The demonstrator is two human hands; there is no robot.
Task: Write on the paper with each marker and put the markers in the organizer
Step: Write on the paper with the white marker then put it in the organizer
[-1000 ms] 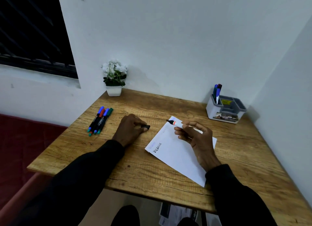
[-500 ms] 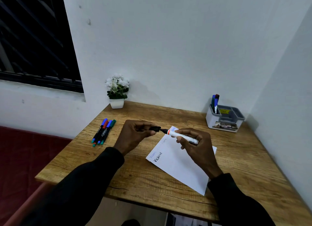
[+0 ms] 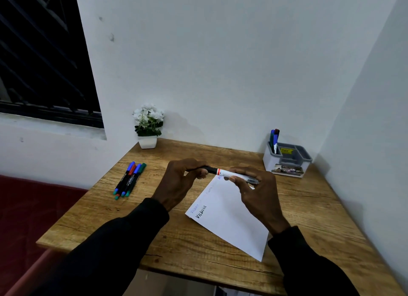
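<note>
A white marker (image 3: 234, 174) with an orange band is held level above the top of the paper (image 3: 229, 216). My right hand (image 3: 254, 192) grips its barrel. My left hand (image 3: 183, 180) pinches the black cap (image 3: 209, 169), which sits on the marker's tip. The paper lies tilted on the desk with several written words along its left edge. Several markers (image 3: 129, 180) lie side by side at the desk's left. The grey and white organizer (image 3: 287, 161) stands at the back right with a few markers upright in its left compartment.
A small white pot of white flowers (image 3: 148, 127) stands at the back left against the wall. The wooden desk (image 3: 309, 207) fits into a corner, with walls behind and to the right. A dark window lies to the left.
My left hand rose from the desk with the cap and brought it onto the marker's tip. My right hand turned the marker level. The camera tilted upward.
</note>
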